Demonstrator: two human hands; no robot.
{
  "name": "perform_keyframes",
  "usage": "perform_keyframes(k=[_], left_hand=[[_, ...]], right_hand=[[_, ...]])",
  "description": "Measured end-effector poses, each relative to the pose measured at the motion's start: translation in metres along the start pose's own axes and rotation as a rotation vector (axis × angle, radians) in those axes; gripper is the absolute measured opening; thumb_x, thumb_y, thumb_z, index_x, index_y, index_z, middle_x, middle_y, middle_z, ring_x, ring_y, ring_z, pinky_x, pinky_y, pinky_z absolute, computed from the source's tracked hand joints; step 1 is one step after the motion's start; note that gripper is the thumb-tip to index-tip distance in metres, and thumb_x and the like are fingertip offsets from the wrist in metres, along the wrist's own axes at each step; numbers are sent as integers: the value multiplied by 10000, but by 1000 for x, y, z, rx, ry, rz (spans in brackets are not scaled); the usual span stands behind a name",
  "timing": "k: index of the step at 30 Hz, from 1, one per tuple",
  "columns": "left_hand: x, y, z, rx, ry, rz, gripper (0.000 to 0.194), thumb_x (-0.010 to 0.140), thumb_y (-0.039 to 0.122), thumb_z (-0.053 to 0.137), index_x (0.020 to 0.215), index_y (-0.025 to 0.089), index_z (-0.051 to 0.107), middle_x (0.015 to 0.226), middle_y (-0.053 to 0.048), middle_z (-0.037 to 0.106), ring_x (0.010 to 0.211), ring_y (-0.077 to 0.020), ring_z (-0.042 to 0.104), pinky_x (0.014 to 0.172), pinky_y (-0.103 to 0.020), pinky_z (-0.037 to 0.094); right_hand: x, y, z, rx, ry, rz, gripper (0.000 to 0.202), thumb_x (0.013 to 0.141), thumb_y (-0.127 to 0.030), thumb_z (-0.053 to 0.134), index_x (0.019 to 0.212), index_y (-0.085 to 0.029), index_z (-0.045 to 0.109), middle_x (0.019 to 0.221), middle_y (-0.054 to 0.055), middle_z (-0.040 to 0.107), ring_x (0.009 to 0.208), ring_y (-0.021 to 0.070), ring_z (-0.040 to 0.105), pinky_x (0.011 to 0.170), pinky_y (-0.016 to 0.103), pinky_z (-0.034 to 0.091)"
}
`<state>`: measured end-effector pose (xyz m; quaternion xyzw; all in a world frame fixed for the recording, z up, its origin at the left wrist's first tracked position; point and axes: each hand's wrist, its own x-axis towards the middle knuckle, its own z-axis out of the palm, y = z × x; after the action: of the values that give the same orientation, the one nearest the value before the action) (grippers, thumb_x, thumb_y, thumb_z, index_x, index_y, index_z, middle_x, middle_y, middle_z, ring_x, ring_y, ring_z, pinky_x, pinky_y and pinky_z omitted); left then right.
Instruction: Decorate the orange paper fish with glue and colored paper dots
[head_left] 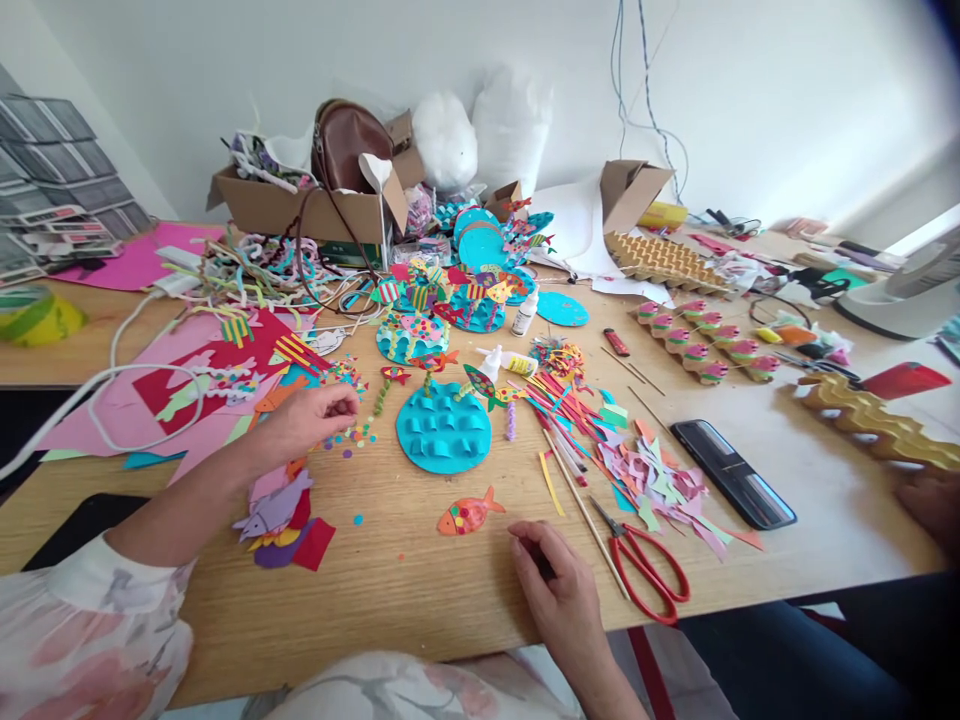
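An orange paper fish [470, 512] with coloured dots lies flat on the table [420, 610]. Just right of its tail rests my right hand [551, 575], fingers curled; whether they hold something is hidden. Over the scattered paper dots [349, 440] is my left hand [322, 412], its fingertips pinched together on something I cannot make out. Between and beyond the hands sits a round blue piece [444, 455] with raised paper loops, small fish on stems at its back edge. Purple paper fish [274, 507] and coloured scraps lie below my left forearm.
Red-handled scissors [649, 570] and a wooden stick [589, 515] lie right of my right hand. Farther right are paper scraps [660, 475], a black case [731, 473] and egg-carton pieces [877, 415]. Glue bottles [525, 313] and a cardboard box [277, 212] stand behind. A person's hand [926, 500] shows at the right edge.
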<state>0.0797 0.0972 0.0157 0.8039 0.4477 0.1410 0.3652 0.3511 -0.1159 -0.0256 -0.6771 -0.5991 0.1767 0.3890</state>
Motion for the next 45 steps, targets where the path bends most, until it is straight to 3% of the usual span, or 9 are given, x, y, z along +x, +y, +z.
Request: perform_keyframes(k=[3, 6, 14, 21, 36, 45], left_hand=[[-10, 22, 8, -309, -3, -59, 162, 690, 330, 520, 736, 182, 473, 644, 29, 522, 590, -118, 520, 547, -241, 435], [-18, 41, 16, -404, 13, -100, 150, 685, 302, 539, 748, 179, 480, 650, 27, 521, 595, -109, 514, 556, -238, 435], [-16, 72, 43, -302, -70, 50, 75, 703, 250, 516, 728, 183, 494, 623, 46, 492, 572, -97, 465, 510, -204, 362], [-14, 100, 72, -193, -69, 130, 37, 708, 155, 502, 707, 188, 485, 605, 64, 484, 553, -88, 440, 507, -194, 329], [-15, 100, 86, -147, -111, 117, 75, 703, 104, 491, 690, 178, 484, 599, 70, 470, 570, -90, 444, 526, -187, 320], [-15, 102, 91, -90, -129, 110, 94, 706, 79, 487, 696, 172, 501, 607, 68, 485, 573, -92, 453, 527, -187, 325]], right_hand=[[6, -10, -3, 32, 1, -38, 130, 833, -221, 451, 813, -192, 577, 657, 5, 589, 571, 125, 552, 520, 217, 439], [19, -29, -6, 73, -6, -86, 141, 839, -218, 442, 804, -192, 576, 652, 4, 580, 547, 116, 529, 503, 211, 427], [67, -61, -7, 82, -150, -99, 129, 797, -185, 487, 787, -178, 615, 642, -3, 608, 552, 106, 530, 519, 201, 401], [77, -64, -2, 100, -292, -41, 107, 770, -149, 523, 744, -167, 625, 548, -40, 526, 493, 88, 473, 470, 185, 344], [66, -57, 4, 125, -346, 77, 113, 734, -95, 504, 723, -168, 591, 575, -35, 550, 518, 93, 485, 506, 191, 352], [65, -56, 3, 56, -383, 69, 165, 702, -47, 475, 662, -177, 569, 578, -27, 582, 543, 103, 516, 530, 194, 353]])
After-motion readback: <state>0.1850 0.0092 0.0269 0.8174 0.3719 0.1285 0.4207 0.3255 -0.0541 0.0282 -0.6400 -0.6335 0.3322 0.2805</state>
